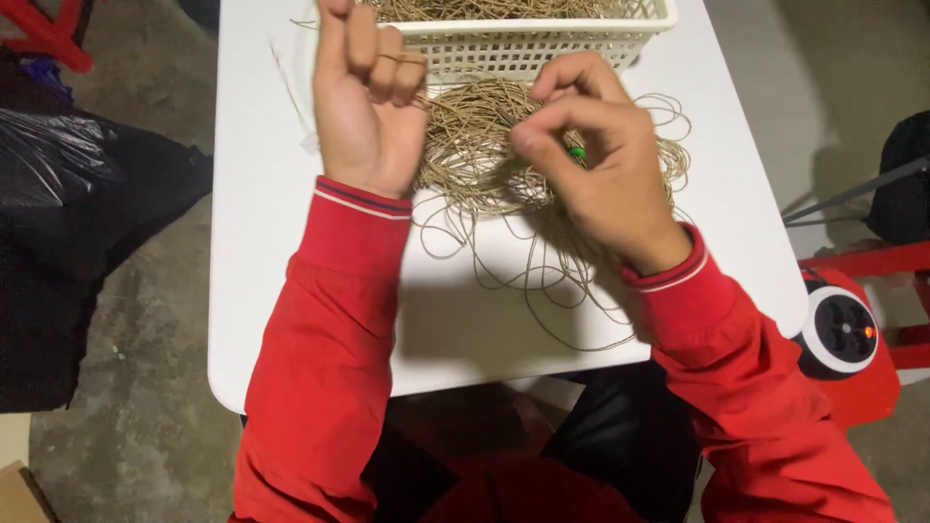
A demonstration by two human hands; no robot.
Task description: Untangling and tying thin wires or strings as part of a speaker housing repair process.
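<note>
While both hands work above the white table (291, 320): right hand (596, 160), fingers pinched on a small green piece; left hand (366, 92), fingers curled around cord; tangled tan cord pile (475, 145) beneath; white basket (533, 44) behind. Risk: loose loops snagging, knotting.

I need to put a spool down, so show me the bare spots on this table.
Bare white table runs along the left edge beside the left hand, and across the near edge below the loose cord. The middle under the right hand is tangled, and the white basket fills the far end.
</note>
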